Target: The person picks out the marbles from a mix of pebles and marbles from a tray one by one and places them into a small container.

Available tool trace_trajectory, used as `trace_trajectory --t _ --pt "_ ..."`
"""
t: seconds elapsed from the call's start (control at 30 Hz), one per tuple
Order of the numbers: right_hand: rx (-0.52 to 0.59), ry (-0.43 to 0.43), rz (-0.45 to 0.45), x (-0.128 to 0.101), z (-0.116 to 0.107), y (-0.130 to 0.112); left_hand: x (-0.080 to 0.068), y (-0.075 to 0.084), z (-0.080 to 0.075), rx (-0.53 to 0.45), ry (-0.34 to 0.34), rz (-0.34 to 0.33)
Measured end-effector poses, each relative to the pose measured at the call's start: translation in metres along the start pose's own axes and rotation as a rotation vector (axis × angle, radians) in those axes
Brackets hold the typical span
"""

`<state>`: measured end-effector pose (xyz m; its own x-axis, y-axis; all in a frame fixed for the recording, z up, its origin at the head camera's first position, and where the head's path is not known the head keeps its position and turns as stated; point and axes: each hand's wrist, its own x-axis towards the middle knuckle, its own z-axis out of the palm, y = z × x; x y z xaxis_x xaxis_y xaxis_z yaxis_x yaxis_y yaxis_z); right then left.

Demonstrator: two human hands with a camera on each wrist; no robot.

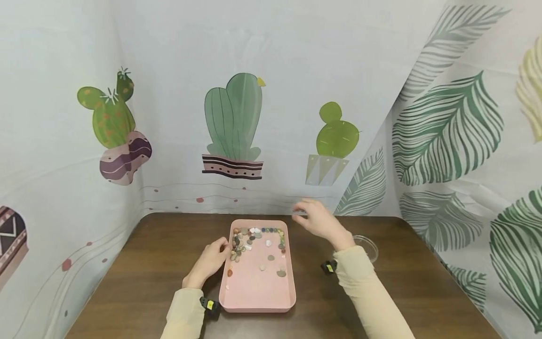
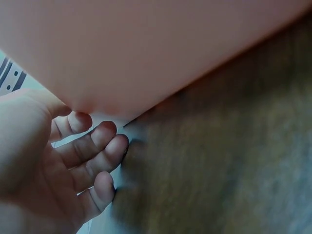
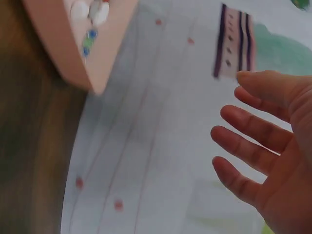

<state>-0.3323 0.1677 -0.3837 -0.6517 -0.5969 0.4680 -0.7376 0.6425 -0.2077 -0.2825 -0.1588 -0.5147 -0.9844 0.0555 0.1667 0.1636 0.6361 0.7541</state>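
Note:
A pink tray (image 1: pixel 259 292) lies in the middle of the brown table (image 1: pixel 156 263). Several small coloured pebbles (image 1: pixel 253 236) lie in its far half, most along the far rim and left side. My left hand (image 1: pixel 222 249) is at the tray's left rim, thumb on the edge. In the left wrist view its curled fingers (image 2: pixel 100 146) lie against the outer wall of the tray (image 2: pixel 146 48). My right hand (image 1: pixel 303 214) hovers above the tray's far right corner, holding nothing. In the right wrist view that right hand (image 3: pixel 234 127) has its fingers spread, with the tray corner (image 3: pixel 53 41) and pebbles (image 3: pixel 90 13) beyond.
A clear round dish (image 1: pixel 369 246) sits on the table right of the tray, partly behind my right forearm. Printed cactus and leaf curtains (image 1: pixel 233 122) close in the table at the back and both sides.

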Motion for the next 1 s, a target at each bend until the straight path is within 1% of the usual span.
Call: trace_trajectory --t 0.1,0.2,0.37,0.47,0.6,0.77,0.83,0.87,1.0 --pt "0.049 -0.074 -0.015 0.023 0.016 -0.010 0.000 -0.001 0.000 0.001 -0.006 -0.004" --pt "0.102 -0.154 0.008 0.041 0.036 -0.018 -0.001 -0.002 -0.001 -0.009 -0.013 -0.010" --pt "0.179 -0.284 0.060 0.060 0.070 -0.027 0.000 -0.002 -0.002 -0.017 -0.012 -0.011" --pt "0.190 -0.336 0.095 0.066 0.088 -0.031 0.000 -0.001 -0.002 -0.014 -0.010 -0.007" --pt "0.152 -0.398 0.157 0.070 0.112 -0.035 -0.002 0.000 -0.003 -0.018 -0.004 -0.008" --pt "0.030 -0.457 0.280 0.067 0.131 -0.037 -0.002 0.002 0.001 -0.029 -0.019 0.005" --pt "-0.013 -0.465 0.302 0.067 0.136 -0.038 -0.002 0.001 0.002 -0.030 -0.020 0.004" --pt "-0.016 -0.466 0.310 0.067 0.138 -0.038 -0.001 0.000 0.002 -0.028 -0.019 -0.001" --pt "0.010 -0.456 0.306 0.070 0.145 -0.040 0.001 -0.001 0.000 -0.022 -0.011 -0.015"
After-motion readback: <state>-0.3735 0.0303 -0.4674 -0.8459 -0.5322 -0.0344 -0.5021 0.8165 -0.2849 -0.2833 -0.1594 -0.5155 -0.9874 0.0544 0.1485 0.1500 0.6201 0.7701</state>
